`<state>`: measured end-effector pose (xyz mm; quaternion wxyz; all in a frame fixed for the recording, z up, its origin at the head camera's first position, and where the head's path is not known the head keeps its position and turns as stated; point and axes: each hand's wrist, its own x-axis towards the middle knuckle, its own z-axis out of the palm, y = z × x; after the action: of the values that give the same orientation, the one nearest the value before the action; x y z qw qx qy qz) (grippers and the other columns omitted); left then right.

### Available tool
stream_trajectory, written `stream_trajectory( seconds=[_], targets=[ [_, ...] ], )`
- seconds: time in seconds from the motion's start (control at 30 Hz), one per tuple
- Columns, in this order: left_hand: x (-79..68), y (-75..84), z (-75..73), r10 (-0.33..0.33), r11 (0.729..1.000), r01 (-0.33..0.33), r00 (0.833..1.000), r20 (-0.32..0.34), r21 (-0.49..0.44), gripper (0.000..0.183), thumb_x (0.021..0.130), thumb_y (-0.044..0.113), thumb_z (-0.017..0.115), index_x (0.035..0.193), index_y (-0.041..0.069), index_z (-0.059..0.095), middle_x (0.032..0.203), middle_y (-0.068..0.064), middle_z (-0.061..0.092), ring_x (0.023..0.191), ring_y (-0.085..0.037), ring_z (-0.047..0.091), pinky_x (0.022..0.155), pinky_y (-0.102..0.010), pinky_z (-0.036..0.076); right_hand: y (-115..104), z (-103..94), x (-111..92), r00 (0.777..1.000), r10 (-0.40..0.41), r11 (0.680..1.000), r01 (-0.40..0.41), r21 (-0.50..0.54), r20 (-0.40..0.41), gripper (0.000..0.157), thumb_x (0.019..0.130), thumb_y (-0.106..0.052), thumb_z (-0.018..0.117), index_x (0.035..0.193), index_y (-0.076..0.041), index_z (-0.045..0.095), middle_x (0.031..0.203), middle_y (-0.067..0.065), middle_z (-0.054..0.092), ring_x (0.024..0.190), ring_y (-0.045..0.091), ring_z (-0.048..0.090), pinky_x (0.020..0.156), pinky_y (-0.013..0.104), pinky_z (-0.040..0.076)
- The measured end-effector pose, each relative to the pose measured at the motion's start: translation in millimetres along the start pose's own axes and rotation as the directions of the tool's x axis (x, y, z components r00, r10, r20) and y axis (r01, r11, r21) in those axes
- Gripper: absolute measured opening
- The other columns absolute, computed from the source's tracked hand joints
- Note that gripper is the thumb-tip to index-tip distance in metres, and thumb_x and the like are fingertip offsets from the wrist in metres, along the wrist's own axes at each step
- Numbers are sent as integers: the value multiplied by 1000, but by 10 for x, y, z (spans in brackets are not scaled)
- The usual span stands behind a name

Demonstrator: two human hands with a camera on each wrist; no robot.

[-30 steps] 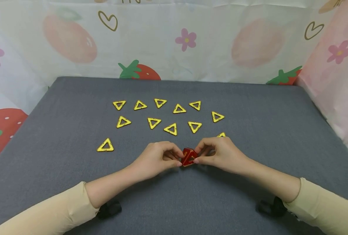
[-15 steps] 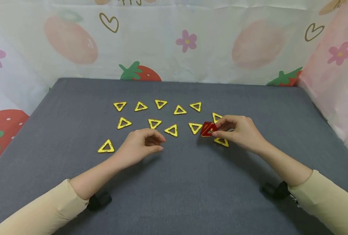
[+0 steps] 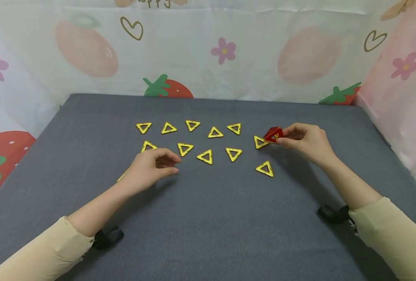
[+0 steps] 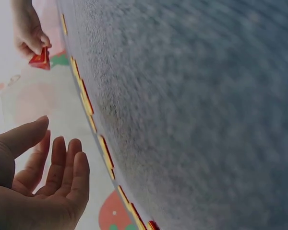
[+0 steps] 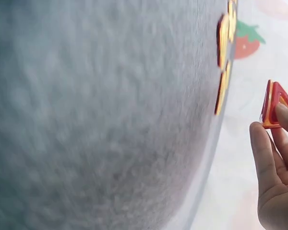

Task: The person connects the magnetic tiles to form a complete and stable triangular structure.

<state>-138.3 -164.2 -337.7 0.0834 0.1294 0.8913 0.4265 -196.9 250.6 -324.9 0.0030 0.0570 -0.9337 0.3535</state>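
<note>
A small red pyramid of triangular tiles (image 3: 273, 134) is pinched between the thumb and fingers of my right hand (image 3: 307, 142), held above the table at the right. The right wrist view shows the same red pyramid (image 5: 274, 105) with the thumb pressed on one of its faces. My left hand (image 3: 148, 169) hovers over the left part of the table, fingers relaxed and holding nothing. It partly hides a yellow triangle tile (image 3: 148, 146) and another yellow tile (image 3: 121, 177) behind it. Nearest the right hand lie two yellow tiles, one (image 3: 260, 142) just under the pyramid and one (image 3: 265, 169) closer in.
Several yellow triangle tiles with open centres lie flat in loose rows, such as a back-row tile (image 3: 192, 125) and a front-row tile (image 3: 233, 154). The grey table (image 3: 208, 226) ends at a patterned cloth backdrop (image 3: 250, 70).
Both hands were together at the red pyramid in the middle. The left hand has let go and drawn back left; the right has carried the pyramid up and to the right.
</note>
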Motion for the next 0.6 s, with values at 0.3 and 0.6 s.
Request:
stream_trajectory(
  seconds=[0.3,0.6],
  targets=[
    [234,177,180,40,999,-40,999,8,18,27,90,14,71,117,9,69,116,-9,72,104,-22,70,89,-37,56,131,-153,80,999,40,999,-41,-25,-30,47,85,-48,74,111,-10,69,100,8,77,78,5,72,69,22,53],
    [1205,1058,905,138,989,-137,990,0,-60,44,97,18,63,140,13,55,143,-5,59,131,-19,58,104,-32,51,41,-171,189,997,44,999,-45,-12,-57,47,85,-51,73,110,-12,69,97,4,77,79,11,74,73,23,53]
  ],
)
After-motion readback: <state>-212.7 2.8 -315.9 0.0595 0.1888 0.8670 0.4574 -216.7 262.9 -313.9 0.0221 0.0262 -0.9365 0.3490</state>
